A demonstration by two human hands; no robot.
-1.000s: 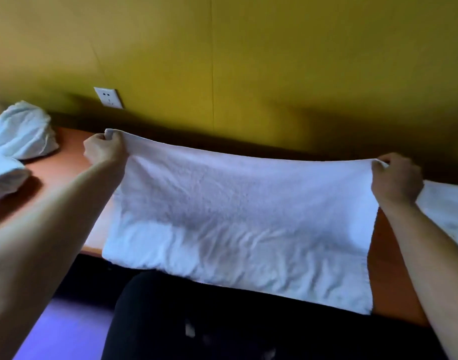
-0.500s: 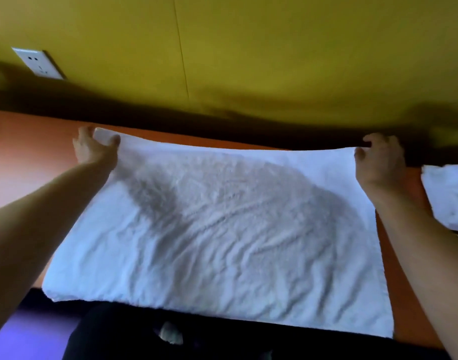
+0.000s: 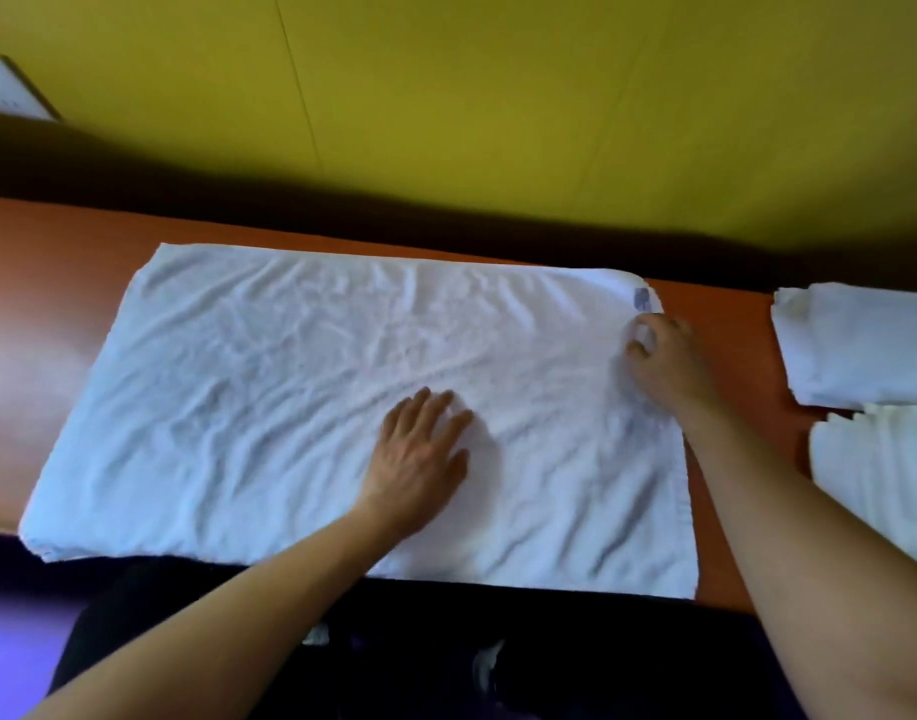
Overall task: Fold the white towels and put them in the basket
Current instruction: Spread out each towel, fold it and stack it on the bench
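Your left hand [image 3: 420, 454] presses flat, fingers straight, on the white towel [image 3: 269, 397] spread over the table [image 3: 56, 262]; your right hand [image 3: 664, 363] pinches its far right corner.

the white towel [image 3: 290, 397], earlier held up by its far corners, now lies flat on the table [image 3: 56, 262]; the left hand [image 3: 420, 454] has left its corner and presses flat at the middle, the right hand [image 3: 664, 361] sits lower at the right edge
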